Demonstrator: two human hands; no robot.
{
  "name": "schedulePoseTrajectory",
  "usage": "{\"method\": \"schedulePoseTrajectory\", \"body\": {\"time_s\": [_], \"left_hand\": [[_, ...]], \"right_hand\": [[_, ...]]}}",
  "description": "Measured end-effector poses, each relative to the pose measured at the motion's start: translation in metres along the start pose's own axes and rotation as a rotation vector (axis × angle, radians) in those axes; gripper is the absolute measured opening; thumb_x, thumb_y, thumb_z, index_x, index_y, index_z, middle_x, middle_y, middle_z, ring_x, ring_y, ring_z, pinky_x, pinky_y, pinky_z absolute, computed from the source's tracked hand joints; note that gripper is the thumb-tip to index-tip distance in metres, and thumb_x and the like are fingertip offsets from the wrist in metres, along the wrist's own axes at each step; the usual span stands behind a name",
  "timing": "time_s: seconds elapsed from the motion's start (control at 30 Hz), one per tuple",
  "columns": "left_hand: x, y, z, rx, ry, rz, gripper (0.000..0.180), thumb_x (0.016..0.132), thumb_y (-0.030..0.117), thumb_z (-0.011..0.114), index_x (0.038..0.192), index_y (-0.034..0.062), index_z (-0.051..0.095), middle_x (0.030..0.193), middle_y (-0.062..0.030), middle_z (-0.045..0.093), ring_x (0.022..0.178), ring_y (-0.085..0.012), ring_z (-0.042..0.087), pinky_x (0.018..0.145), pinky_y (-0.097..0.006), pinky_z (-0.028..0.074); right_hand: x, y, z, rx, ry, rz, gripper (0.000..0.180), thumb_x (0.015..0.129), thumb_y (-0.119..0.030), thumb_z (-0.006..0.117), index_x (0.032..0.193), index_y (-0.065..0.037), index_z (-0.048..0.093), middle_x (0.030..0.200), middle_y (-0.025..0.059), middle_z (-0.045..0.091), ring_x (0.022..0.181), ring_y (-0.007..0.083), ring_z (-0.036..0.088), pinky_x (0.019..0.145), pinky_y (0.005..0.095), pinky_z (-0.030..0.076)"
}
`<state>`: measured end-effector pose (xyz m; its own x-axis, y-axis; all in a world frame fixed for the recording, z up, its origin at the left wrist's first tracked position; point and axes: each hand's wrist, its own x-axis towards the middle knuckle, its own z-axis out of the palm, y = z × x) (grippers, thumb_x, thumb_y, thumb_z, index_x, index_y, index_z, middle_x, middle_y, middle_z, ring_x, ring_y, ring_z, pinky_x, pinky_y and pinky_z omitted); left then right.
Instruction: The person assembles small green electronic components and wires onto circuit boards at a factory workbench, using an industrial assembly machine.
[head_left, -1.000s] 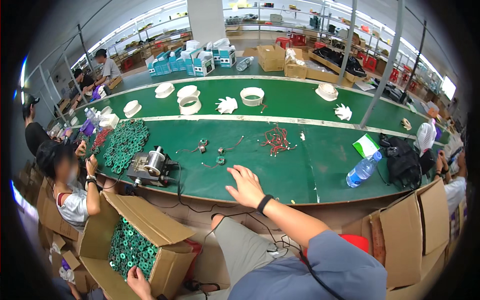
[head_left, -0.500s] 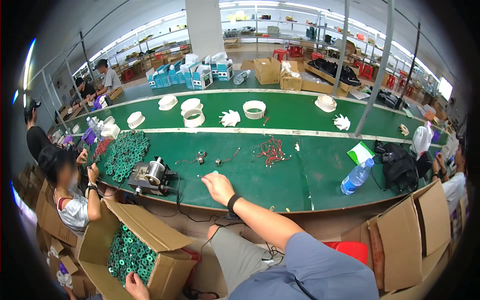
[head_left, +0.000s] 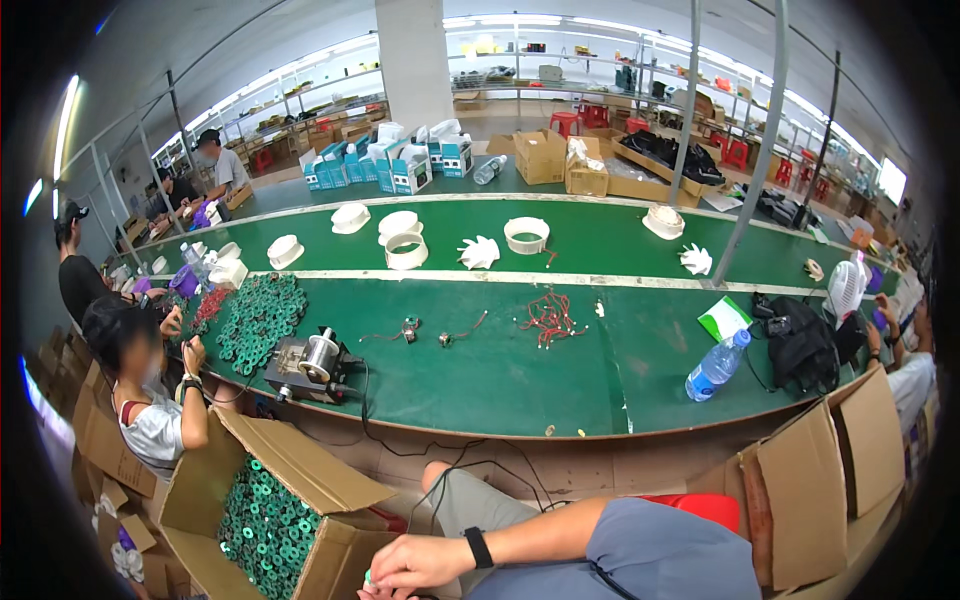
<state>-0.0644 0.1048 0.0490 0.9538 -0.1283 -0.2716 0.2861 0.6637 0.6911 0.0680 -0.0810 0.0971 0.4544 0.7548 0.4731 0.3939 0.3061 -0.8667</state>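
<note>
At the bottom edge of the frame the right hand (head_left: 425, 562) sits low by the person's lap, its grip curled around a small green ring (head_left: 367, 577) at the fingertips; how tightly it pinches I cannot tell. The left hand is out of view. Just left of it, the open cardboard box (head_left: 300, 470) holds a deep heap of green rings, so plenty seems left to handle. On the green surface (head_left: 520, 380) at mid-left, the winding machine (head_left: 310, 365) stands unattended, well apart from the hand, beside a spread of green rings (head_left: 258, 318).
</note>
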Motion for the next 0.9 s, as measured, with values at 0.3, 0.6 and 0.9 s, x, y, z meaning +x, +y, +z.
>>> {"method": "schedulePoseTrajectory", "body": {"time_s": [0.3, 0.6, 0.9], "left_hand": [[-0.011, 0.009, 0.041, 0.314, 0.409, 0.069, 0.045, 0.103, 0.017, 0.055, 0.141, -0.0059, 0.047, 0.125, -0.0147, 0.061, 0.106, -0.0189, 0.062, 0.085, -0.027, 0.052], [-0.022, 0.013, 0.048, 0.667, 0.359, 0.153, 0.036, 0.100, 0.012, 0.057, 0.131, -0.0063, 0.056, 0.107, -0.0108, 0.067, 0.089, -0.0153, 0.064, 0.078, -0.025, 0.053], [-0.016, 0.014, 0.037, 0.660, 0.415, 0.228, 0.035, 0.100, 0.007, 0.058, 0.132, -0.0069, 0.055, 0.113, -0.0152, 0.068, 0.097, -0.0187, 0.066, 0.085, -0.028, 0.054]], "right_hand": [[-0.021, 0.005, 0.005, -0.019, 0.030, 0.150, 0.025, 0.089, -0.028, 0.073, 0.097, -0.005, 0.071, 0.088, 0.0130, 0.073, 0.080, 0.0265, 0.071, 0.070, 0.0364, 0.056], [-0.030, 0.027, 0.009, -0.224, -0.087, 0.290, 0.023, 0.082, -0.024, 0.075, 0.097, -0.006, 0.071, 0.083, 0.0123, 0.072, 0.074, 0.0260, 0.070, 0.064, 0.0385, 0.055], [-0.023, 0.026, -0.006, -0.089, -0.146, 0.365, 0.014, 0.089, -0.012, 0.066, 0.092, 0.001, 0.064, 0.072, 0.0105, 0.066, 0.067, 0.0216, 0.064, 0.064, 0.0342, 0.049]]}}
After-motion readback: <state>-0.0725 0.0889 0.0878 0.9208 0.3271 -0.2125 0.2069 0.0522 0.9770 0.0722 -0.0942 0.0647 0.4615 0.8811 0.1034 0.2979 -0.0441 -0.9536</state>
